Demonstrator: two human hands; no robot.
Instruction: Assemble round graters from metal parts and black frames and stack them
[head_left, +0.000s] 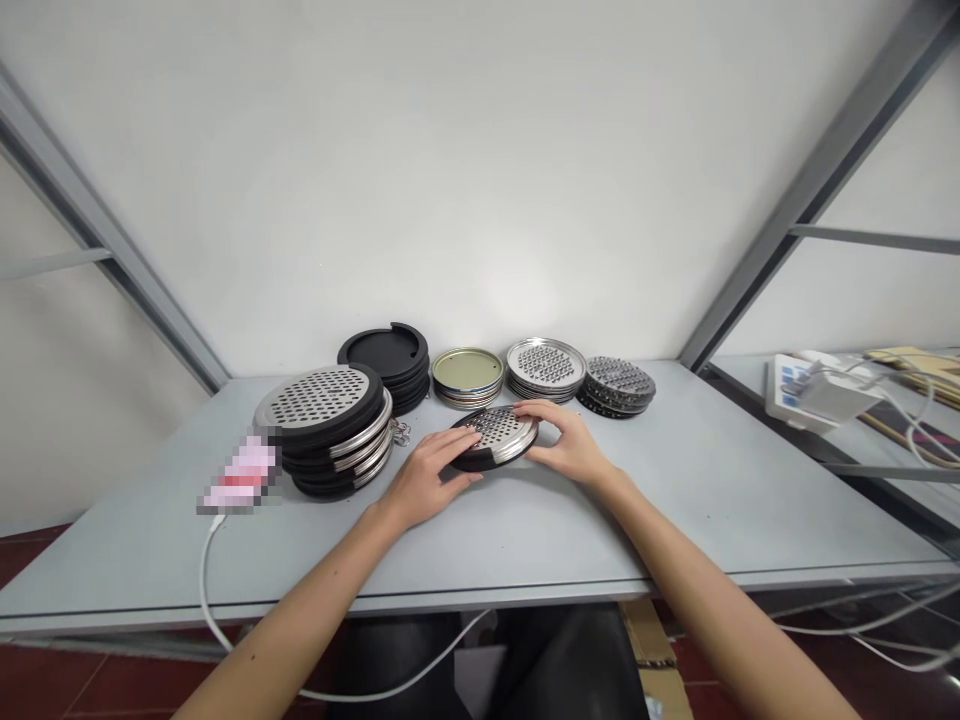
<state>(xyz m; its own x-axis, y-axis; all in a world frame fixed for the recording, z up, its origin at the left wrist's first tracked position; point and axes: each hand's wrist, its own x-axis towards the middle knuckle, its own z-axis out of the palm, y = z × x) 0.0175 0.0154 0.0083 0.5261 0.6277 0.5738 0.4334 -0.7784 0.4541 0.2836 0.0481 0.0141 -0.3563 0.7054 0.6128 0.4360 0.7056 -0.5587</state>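
A round perforated metal disc on a black ring [496, 436] lies tilted at the middle of the grey table [675, 500]. My left hand [431, 475] grips its left edge, fingers curled over the rim. My right hand [566, 443] grips its right edge, fingers pressed on the top. To the left stands a leaning stack of assembled black-and-metal discs [330, 425].
Along the back wall sit a stack of black rings [386, 362], a pile of gold-toned lids [467, 375], a pile of perforated metal plates [546, 366] and a darker perforated pile [617, 385]. A blurred pink object [241, 477] with a white cable lies left. Right, a white device [814, 392] with cables.
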